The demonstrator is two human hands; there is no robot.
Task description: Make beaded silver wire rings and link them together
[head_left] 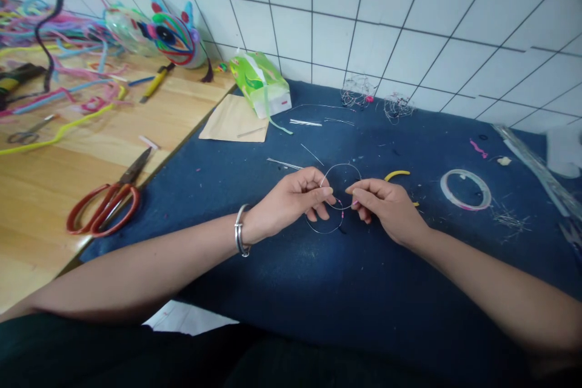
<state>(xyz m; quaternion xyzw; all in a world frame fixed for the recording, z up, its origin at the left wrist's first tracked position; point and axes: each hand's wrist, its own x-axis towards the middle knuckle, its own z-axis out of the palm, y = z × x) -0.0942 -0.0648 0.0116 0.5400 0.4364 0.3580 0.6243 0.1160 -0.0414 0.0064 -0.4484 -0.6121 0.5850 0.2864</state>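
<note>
Thumb and fingers of my left hand (304,193) pinch the left side of a thin wire ring (344,164). My right hand (379,201) pinches the same ring at its right side, where a bit of pink shows at the fingertips. Just below, a second thin wire ring (324,233) with small pink pieces (342,214) on its right side shows partly behind my left fingers; I cannot tell whether the two are linked. Behind my right hand, a tool with yellow handles (397,174) is partly hidden.
Right of my hands lie a wire coil (488,185) and scattered wire clippings (511,218). Wire tangles (399,107) and a green tissue pack (259,82) sit near the tiled wall. On the wooden table at left are red-handled scissors (104,206) and a yellow cutter (157,83).
</note>
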